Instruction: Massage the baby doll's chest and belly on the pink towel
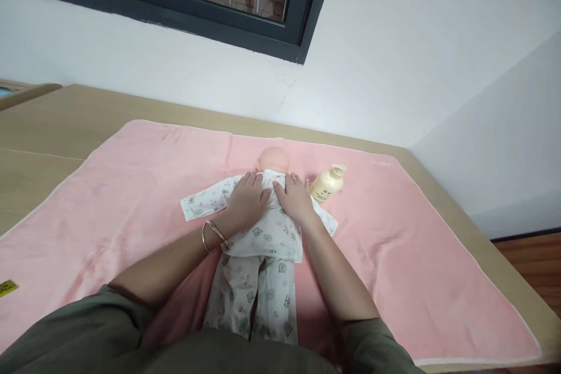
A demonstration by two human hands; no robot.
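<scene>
While a wooden table point(48, 123) is bearing a pink mat point(429, 280), a clothed doll point(268, 236) is lying on the mat, its long axis stretching forward, head point(273, 159) farthest. The left hand point(246, 201) and right hand point(297, 201) are resting on its upper torso, neither being nearer, palms down, fingers extending forward, thumbs angling inward, gripping nothing. A pump bottle point(326, 186) is sitting just beside the right hand.

Dark olive short sleeves point(372, 342), matching top point(245, 353), slim silver bangle point(216, 229)
</scene>
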